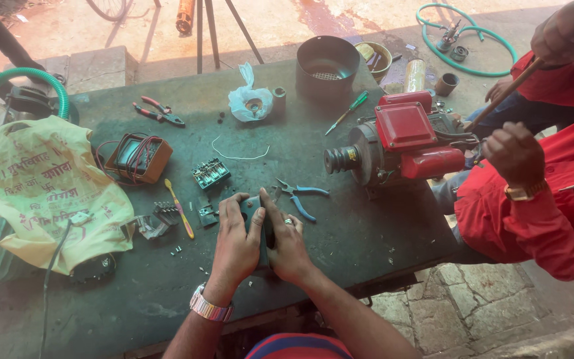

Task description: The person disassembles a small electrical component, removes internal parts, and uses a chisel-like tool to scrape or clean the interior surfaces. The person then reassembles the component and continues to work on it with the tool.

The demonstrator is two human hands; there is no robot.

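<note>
Gripping a small dark part point(261, 219) with my left hand point(234, 242) and right hand point(287, 242), both closed on it | blue pliers point(300, 197) just beside | red motor point(400, 143) well apart.

Hard daylight falls from the top of the view, washing out the ground point(287, 20) there with glare. The table point(340, 226) lies in even shade, its shadows soft (wide-angle bending shows toward the edges). Focus is fairly sharp; fine parts look slightly soft.
</note>
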